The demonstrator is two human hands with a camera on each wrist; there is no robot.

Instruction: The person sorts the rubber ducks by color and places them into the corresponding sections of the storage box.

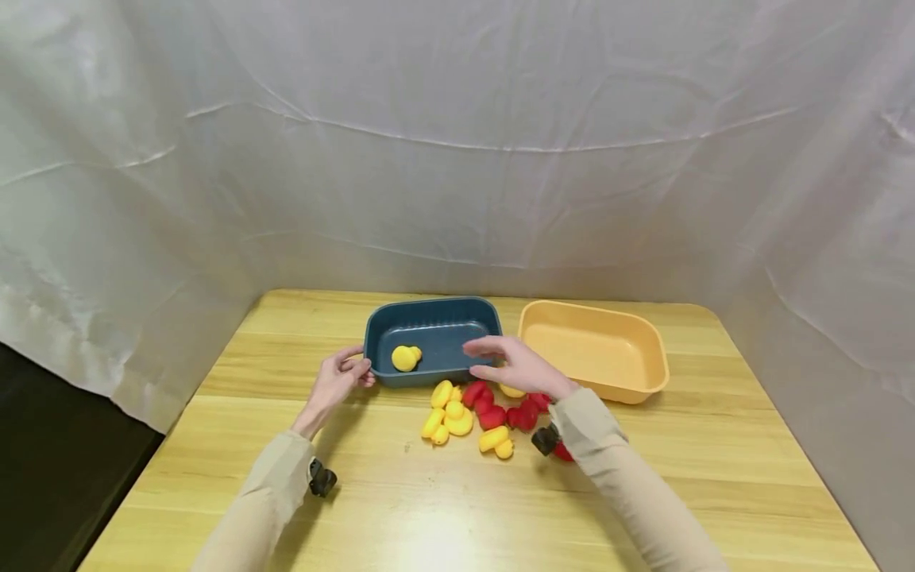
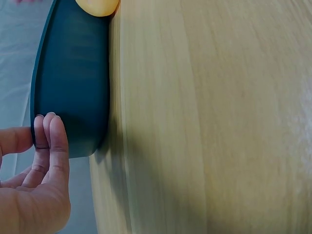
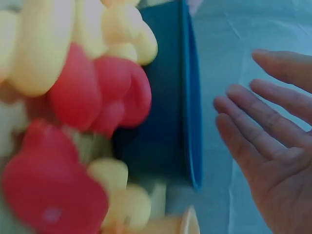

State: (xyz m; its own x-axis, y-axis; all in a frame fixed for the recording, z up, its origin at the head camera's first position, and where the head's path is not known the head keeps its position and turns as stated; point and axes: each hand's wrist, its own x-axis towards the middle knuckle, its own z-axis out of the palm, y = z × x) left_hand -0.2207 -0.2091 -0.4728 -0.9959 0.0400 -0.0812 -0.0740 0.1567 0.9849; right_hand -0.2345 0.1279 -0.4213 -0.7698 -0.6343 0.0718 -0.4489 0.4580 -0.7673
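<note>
A dark blue tray [image 1: 443,377] stands at the back of the table with one yellow rubber duck [image 1: 403,358] in its left part. My left hand [image 1: 336,385] pinches the tray's left end; in the left wrist view the thumb and fingers lie on either side of its rim [image 2: 35,83]. Over the tray's right end hovers my right hand [image 1: 511,364], fingers spread and nothing in them. In front of the tray lie several yellow ducks [image 1: 458,419] and several red ducks [image 1: 492,416], some partly hidden behind the right arm.
To the right of the blue tray stands an orange tray [image 1: 643,391], with nothing visible inside. A pale cloth [image 1: 457,199] hangs behind the wooden table [image 1: 386,492]. Each wrist carries a small black camera [image 1: 322,480].
</note>
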